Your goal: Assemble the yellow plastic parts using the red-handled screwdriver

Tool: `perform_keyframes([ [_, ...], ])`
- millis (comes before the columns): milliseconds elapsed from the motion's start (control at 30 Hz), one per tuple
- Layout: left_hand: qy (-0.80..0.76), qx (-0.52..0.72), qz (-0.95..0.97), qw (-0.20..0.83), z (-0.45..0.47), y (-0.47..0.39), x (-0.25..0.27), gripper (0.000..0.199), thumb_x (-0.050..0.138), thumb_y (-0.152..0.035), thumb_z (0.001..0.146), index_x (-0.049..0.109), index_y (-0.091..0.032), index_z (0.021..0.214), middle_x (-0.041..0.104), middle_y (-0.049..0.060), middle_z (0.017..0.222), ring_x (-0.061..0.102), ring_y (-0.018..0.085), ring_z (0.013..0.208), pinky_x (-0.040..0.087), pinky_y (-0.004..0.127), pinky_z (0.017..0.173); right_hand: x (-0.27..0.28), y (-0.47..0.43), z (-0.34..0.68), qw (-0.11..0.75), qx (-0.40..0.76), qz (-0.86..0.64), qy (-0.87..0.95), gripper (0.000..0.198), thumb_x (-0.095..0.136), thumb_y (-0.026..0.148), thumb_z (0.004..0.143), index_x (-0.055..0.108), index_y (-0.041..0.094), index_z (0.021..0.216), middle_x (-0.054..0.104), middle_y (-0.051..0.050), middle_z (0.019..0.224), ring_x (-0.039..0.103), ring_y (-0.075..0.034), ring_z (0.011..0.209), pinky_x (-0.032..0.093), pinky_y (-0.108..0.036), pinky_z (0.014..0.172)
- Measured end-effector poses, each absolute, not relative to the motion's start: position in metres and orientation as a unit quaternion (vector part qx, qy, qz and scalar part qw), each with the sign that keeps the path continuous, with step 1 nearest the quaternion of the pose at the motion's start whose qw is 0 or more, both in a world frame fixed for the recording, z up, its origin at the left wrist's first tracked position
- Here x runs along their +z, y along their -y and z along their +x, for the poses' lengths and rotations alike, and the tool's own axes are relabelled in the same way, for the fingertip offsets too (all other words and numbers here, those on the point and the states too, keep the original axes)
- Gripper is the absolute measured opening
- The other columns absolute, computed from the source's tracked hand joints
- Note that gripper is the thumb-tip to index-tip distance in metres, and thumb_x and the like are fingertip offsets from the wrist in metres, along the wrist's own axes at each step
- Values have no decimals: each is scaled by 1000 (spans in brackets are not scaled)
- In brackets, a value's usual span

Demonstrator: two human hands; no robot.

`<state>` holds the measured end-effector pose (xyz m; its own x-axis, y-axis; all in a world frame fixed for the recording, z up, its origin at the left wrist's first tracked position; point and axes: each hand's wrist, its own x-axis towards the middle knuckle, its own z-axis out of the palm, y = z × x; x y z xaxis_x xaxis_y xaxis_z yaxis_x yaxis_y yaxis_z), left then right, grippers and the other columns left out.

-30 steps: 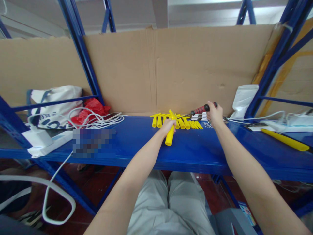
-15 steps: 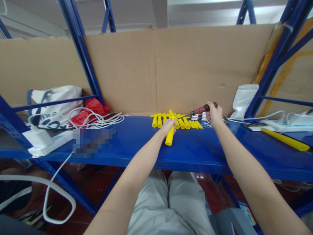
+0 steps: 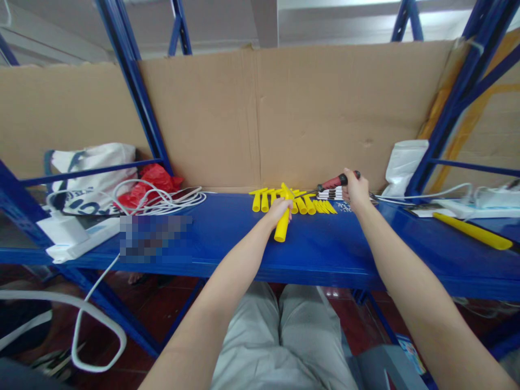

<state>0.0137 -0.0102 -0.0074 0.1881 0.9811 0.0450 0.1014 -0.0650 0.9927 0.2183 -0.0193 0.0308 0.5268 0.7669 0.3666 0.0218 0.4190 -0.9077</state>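
Handle (image 3: 280, 230), yellow and T-shaped, is in the left hand (image 3: 280, 210) above the middle of the blue bench (image 3: 227, 230), its round end slanting down towards the person and its crosspiece pointing away, over the fingers. Those fingers are wrapped round the grip, with the thumb side uppermost. The right hand (image 3: 356, 190) has its fingers curled about the black end of a red-and-black screwdriver (image 3: 332, 183), whose shaft points left at the crosspiece (whether the tip touches it is too small to tell). Behind the left hand, a row of yellow handles (image 3: 256, 201) lies on the bench, round ends towards the person; just right of them come thin yellow pieces (image 3: 324, 207), then a scatter of small white bits (image 3: 344, 207) near the right hand. White pieces with dark marks (image 3: 331, 193) lie behind these, below the screwdriver. A cardboard sheet (image 3: 325, 119) stands along the back. Well off to the left are a white cable (image 3: 170, 201), a red bag (image 3: 150, 181) and a white-and-blue bag (image 3: 93, 173); to the right, a white pouch (image 3: 406, 165) leans by the blue post and a long yellow strip (image 3: 473, 232) lies near the edge.
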Motion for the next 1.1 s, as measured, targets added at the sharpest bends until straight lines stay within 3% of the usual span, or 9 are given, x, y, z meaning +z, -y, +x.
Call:
perform_keyframes([
  [167,-462,445,573,510,14,9,-8,9,50,-8,65,51,-17,67,43,-5,35,41,9,29,34,20,38,38,30,211,722,277,-504,384,24,55,38,80,41,22,71,38,8,42,31,-7,32,20,-20,31],
  [367,-466,440,580,503,13,8,-9,12,48,-7,63,52,-17,70,44,-4,35,43,12,31,37,23,40,33,22,217,718,226,-517,407,36,58,55,76,45,21,75,35,7,43,33,-8,35,24,-23,32],
  [667,-460,445,576,508,13,7,-9,11,49,-8,64,50,-18,69,43,-5,34,42,11,30,37,23,40,38,27,213,711,252,-510,413,18,53,36,79,43,21,76,40,7,45,34,-8,35,24,-22,33],
  [767,-459,449,573,509,13,7,-10,12,48,-7,63,50,-18,68,43,-5,34,43,11,30,36,22,39,36,24,215,700,245,-515,430,19,53,38,79,43,21,77,43,6,48,37,-9,36,24,-23,33],
  [933,-464,446,576,505,13,8,-9,13,48,-7,63,51,-18,70,44,-5,34,43,12,31,37,23,40,29,15,222,710,176,-513,449,38,60,55,74,46,20,76,38,6,47,39,-9,43,29,-24,39],
  [1100,-463,446,579,502,13,8,-9,14,46,-7,62,51,-18,70,44,-4,34,43,12,31,36,23,39,34,21,217,708,214,-526,419,27,59,43,76,45,21,77,37,8,45,35,-9,39,27,-23,37],
])
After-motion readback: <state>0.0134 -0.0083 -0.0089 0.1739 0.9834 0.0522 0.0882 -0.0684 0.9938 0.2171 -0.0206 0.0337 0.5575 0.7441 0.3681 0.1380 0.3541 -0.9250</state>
